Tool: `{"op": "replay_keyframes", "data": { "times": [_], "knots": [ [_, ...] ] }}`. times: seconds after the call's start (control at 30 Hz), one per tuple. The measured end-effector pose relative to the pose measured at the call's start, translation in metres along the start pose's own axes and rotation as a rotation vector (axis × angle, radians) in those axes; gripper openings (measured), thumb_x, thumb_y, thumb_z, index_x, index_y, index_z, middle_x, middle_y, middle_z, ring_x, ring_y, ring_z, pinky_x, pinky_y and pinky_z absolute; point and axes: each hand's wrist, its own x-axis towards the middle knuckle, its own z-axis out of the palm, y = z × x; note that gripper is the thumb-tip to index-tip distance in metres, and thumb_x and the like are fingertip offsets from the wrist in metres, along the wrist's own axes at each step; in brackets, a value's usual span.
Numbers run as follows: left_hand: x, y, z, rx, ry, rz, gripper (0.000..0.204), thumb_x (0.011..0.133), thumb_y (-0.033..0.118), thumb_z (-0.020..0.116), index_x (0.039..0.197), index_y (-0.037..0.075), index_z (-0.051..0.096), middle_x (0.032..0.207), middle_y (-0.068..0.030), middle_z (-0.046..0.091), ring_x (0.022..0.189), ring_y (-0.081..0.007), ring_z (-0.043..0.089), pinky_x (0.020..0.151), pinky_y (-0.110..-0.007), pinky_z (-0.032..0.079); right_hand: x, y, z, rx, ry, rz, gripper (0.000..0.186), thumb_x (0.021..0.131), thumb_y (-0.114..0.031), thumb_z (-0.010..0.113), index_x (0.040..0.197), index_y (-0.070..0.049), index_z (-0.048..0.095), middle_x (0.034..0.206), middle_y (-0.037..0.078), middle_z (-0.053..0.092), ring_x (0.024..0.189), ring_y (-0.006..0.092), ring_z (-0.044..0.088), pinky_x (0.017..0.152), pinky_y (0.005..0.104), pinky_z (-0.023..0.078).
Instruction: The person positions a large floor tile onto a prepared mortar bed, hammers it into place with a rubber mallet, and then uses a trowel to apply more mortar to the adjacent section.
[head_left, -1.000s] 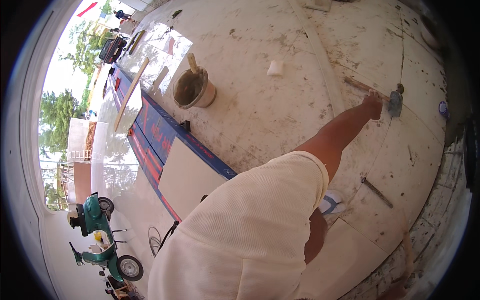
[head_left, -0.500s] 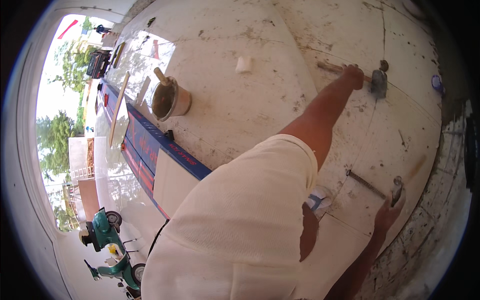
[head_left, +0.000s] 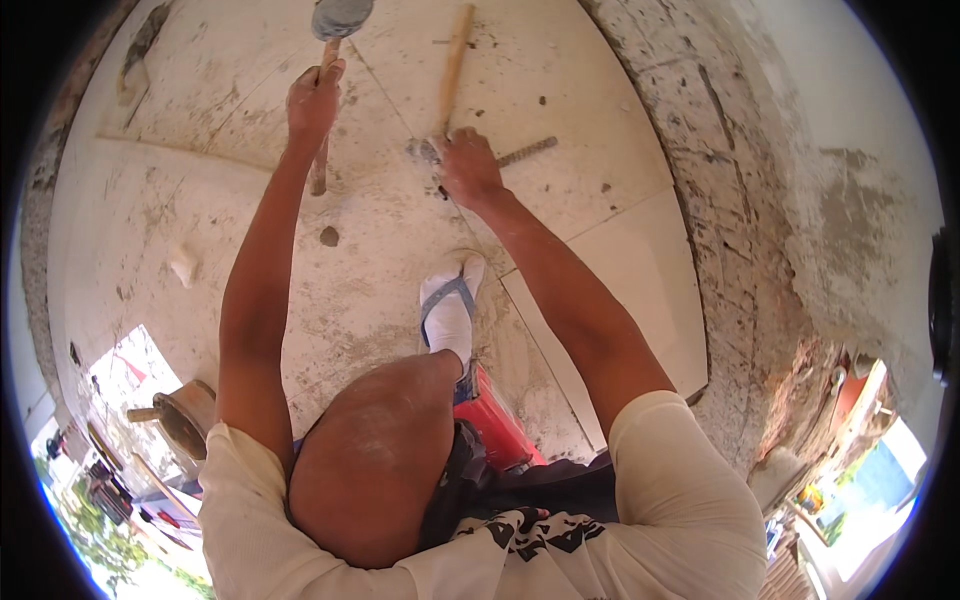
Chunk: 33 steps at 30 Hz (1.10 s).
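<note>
Across the pale, stained floor (head_left: 380, 230), seen from the head, we hold both hands well apart. Our left hand (head_left: 313, 105) has its fingers wrapped around the wooden handle of a mallet (head_left: 342, 18), whose grey head lies at the upper edge; we cannot tell whether it touches the floor. Our right hand (head_left: 468, 165) has its fingers curled over the near end of a wooden-handled tool (head_left: 457, 65), beside its grey metal part. Just right of those fingers lies a ribbed rod (head_left: 530, 151). Between our forearms is our sandalled foot (head_left: 447, 295); left of our left arm sits a bucket (head_left: 190, 410).
</note>
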Motion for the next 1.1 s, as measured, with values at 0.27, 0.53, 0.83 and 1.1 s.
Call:
{"op": "replay_keyframes", "data": {
  "times": [0.27, 0.53, 0.83, 1.1],
  "knots": [
    [-0.162, 0.105, 0.09, -0.619, -0.159, 0.021, 0.025, 0.095, 0.03, 0.058, 0.092, 0.006, 0.058, 0.074, 0.0016, 0.054, 0.063, -0.0071, 0.048, 0.057, -0.024, 0.04, -0.071, -0.016, -0.138, 1.545, 0.086, 0.387, 0.046, 0.095, -0.03, 0.052, 0.128, 0.001, 0.05, 0.119, 0.027, 0.057, 0.113, 0.0346, 0.055, 0.097, 0.0384, 0.041],
    [-0.279, 0.145, 0.216, -0.667, -0.535, 0.154, 0.029, 0.1, 0.035, 0.048, 0.101, 0.007, 0.057, 0.091, -0.001, 0.055, 0.084, -0.0115, 0.053, 0.075, -0.028, 0.045, -0.215, 0.023, -0.213, 1.427, 0.168, 0.964, 0.047, 0.1, -0.038, 0.042, 0.092, 0.006, 0.059, 0.072, 0.022, 0.064, 0.069, 0.0376, 0.063, 0.068, 0.0481, 0.049],
    [-0.395, 0.081, 0.325, 0.704, -0.733, 0.928, 0.064, 0.097, 0.041, 0.044, 0.134, -0.011, 0.037, 0.144, -0.0279, 0.034, 0.138, -0.0409, 0.027, 0.113, -0.047, 0.025, -0.385, 0.161, -0.264, 0.478, 0.307, 0.484, 0.038, 0.095, -0.037, 0.056, 0.104, 0.0, 0.055, 0.071, 0.02, 0.061, 0.064, 0.0359, 0.06, 0.058, 0.0437, 0.046],
    [-0.514, 0.073, 0.428, 0.852, -0.678, 0.607, 0.115, 0.076, 0.055, 0.069, 0.147, -0.009, 0.007, 0.156, -0.0262, 0.0, 0.145, -0.0397, -0.003, 0.114, -0.058, 0.006, -0.456, 0.228, -0.098, 0.505, 0.231, 0.559, 0.036, 0.095, -0.036, 0.053, 0.106, -0.002, 0.052, 0.082, 0.026, 0.063, 0.077, 0.0471, 0.06, 0.064, 0.0489, 0.047]
  ]
}}
